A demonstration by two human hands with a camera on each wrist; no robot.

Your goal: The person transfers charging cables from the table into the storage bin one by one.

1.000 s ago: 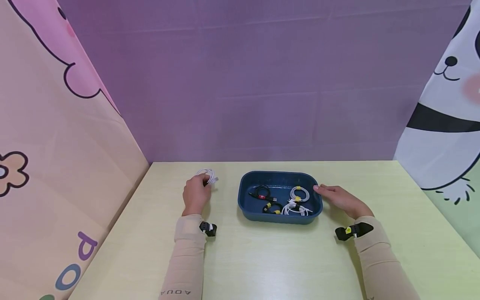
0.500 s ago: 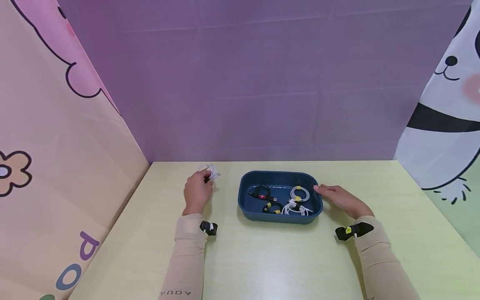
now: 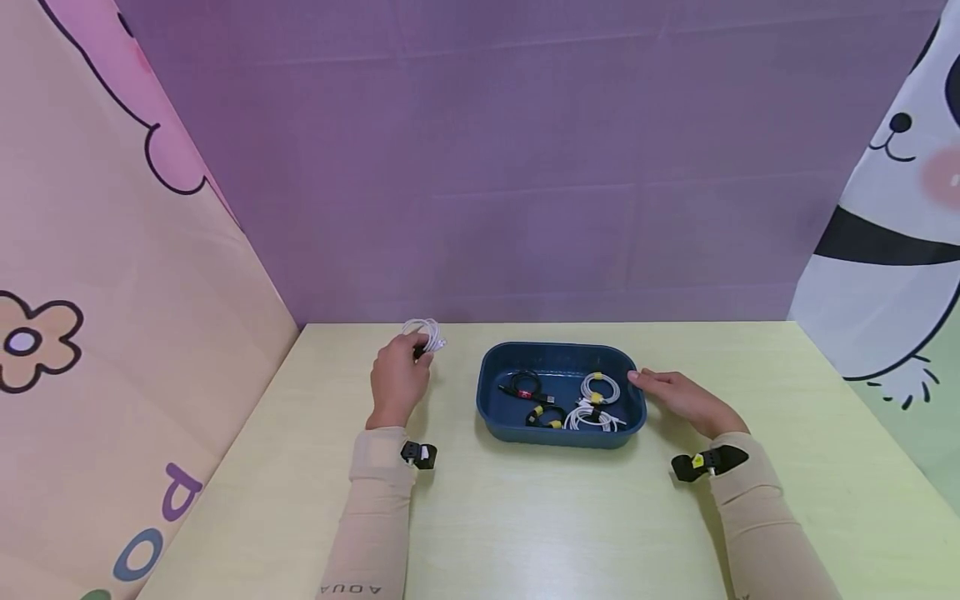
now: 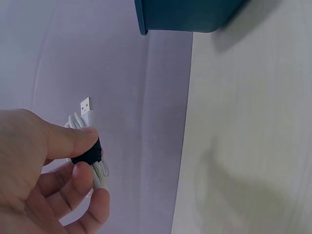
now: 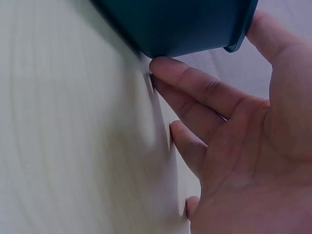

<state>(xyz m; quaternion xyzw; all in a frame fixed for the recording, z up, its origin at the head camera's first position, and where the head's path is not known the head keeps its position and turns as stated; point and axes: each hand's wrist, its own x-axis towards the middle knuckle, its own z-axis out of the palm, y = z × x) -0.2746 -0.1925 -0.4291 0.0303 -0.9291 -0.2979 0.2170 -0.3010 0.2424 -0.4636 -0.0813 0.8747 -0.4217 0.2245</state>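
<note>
My left hand (image 3: 397, 379) holds a coiled white USB cable (image 3: 429, 333) above the table's far left part. In the left wrist view, thumb and fingers pinch the cable (image 4: 100, 170) at its black tie (image 4: 90, 155), and the metal USB plug (image 4: 86, 105) points up. A dark blue plastic bin (image 3: 555, 435) stands on the table, right of that hand. My right hand (image 3: 686, 400) grips the bin's right end. Its thumb lies at the rim and its fingertips touch the wall low down, as the right wrist view shows.
Inside the bin lie coiled cables: a black one with a red tie (image 3: 525, 385), a black one with yellow ties (image 3: 545, 417), a white one with yellow ties (image 3: 600, 388) and a white bundle (image 3: 592, 417). A purple cloth (image 3: 525, 167) hangs behind the pale wooden table (image 3: 525, 525).
My left hand has moved slightly up and to the right in the head view, carrying the white USB cable. My right hand and the bin have stayed almost still.
</note>
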